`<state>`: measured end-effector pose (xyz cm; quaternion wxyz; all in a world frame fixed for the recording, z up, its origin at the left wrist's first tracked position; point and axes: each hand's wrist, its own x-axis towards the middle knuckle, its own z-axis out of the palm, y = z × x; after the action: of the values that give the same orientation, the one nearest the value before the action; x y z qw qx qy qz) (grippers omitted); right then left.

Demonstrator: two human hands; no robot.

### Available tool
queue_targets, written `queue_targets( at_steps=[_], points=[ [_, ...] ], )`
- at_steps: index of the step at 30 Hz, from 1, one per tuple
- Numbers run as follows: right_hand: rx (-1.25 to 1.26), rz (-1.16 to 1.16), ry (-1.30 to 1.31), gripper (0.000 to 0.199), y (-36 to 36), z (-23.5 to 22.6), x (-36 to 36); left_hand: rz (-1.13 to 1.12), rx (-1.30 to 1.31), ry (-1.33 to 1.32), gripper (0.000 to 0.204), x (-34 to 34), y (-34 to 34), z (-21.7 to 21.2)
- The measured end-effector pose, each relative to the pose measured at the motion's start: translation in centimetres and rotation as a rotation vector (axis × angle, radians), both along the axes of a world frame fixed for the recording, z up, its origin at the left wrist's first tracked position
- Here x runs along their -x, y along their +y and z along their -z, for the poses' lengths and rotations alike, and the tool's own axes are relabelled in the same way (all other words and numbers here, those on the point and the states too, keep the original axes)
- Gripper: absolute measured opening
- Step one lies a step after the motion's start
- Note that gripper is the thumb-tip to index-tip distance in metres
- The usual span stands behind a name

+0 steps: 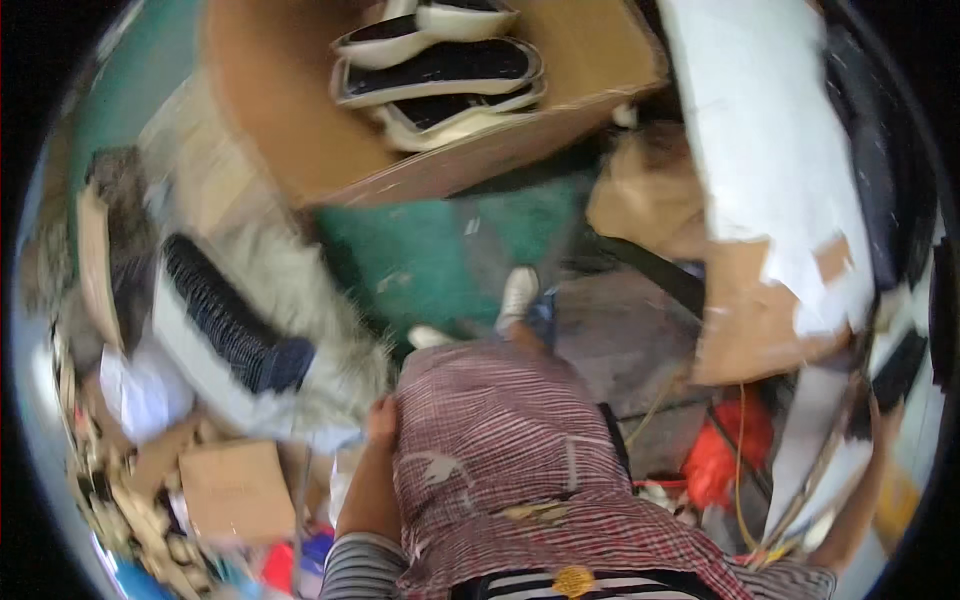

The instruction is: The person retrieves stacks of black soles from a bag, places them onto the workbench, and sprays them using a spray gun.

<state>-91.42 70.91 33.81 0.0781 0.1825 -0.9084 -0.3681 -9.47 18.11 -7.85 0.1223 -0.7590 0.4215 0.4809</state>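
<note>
While a person in a red-checked apron (pixel 490 420) and striped sleeves stands on a green floor (pixel 430 250), the left hand (pixel 382 420) hangs low at the apron's left edge, close to a pale, frayed cloth (pixel 345 335); blur hides whether its fingers are open or closed. Just beyond that hand, a row of black, ribbed-looking pieces (pixel 215 310) lies packed in a long white box (pixel 190 350). Out at the far right, the right hand (pixel 882 412) reaches up beside a dark object (pixel 897 370), its fingers too smeared for one to tell whether they grip it. Ahead, a large open carton (pixel 540 140) holds several white shoe soles with black insides (pixel 440 80), piled loosely and well apart from both hands. Along the right runs a cardboard sheet (pixel 770 310) with a white, torn-edged covering (pixel 770 130); below it sits a bright red bag (pixel 715 450). A white plastic bag (pixel 150 395) and a brown cardboard box (pixel 235 490) crowd the lower left. White shoes (pixel 518 293) show past the apron's hem.
</note>
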Motion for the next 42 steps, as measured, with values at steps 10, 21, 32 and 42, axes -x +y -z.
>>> queue_targets(
  at_steps=[10,21,32,42],
  points=[
    [0.849,-0.695,-0.432,0.041,-40.8,17.0,-30.0,-0.488,0.084,0.218,0.022,-2.8,8.7,1.4],
    [0.645,-0.502,-1.921,0.043,-56.8,39.4,-62.6,-1.095,0.142,0.419,0.026,-10.3,10.1,1.6],
    [0.410,-0.430,-1.790,0.067,-72.0,53.2,-77.1,-1.256,0.228,0.618,0.035,-9.8,-1.7,8.9],
    [0.372,-1.366,-1.617,0.045,-76.2,49.1,-82.9,-1.929,0.537,0.725,0.091,-14.9,-10.5,9.2]
  ],
)
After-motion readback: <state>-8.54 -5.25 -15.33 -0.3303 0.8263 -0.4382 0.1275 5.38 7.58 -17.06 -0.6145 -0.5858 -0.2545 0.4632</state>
